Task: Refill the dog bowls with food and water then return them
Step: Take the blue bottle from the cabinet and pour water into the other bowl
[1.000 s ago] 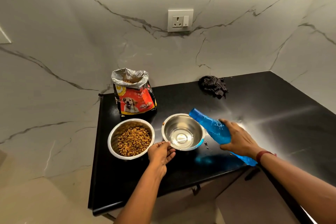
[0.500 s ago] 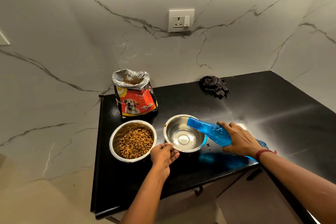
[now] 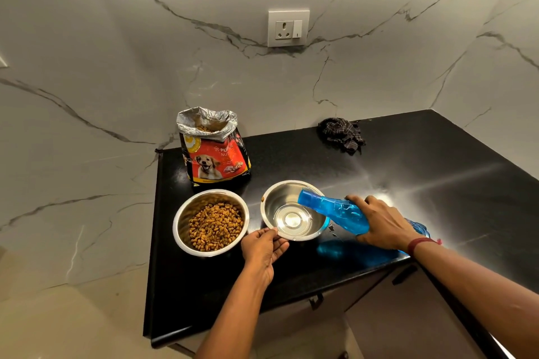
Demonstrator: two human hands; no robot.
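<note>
Both arms are bare skin from the frame edge down to the fingers: no sleeves, gloves or rings can be made out on the left hand (image 3: pixel 264 248) or the right hand (image 3: pixel 385 224). Only worn item: a thin dark-red thread wristband (image 3: pixel 420 243) on the right wrist, sitting snug just behind the hand. It has a short loose tail poking out on the outer side, and any knot detail is too small to read.
</note>
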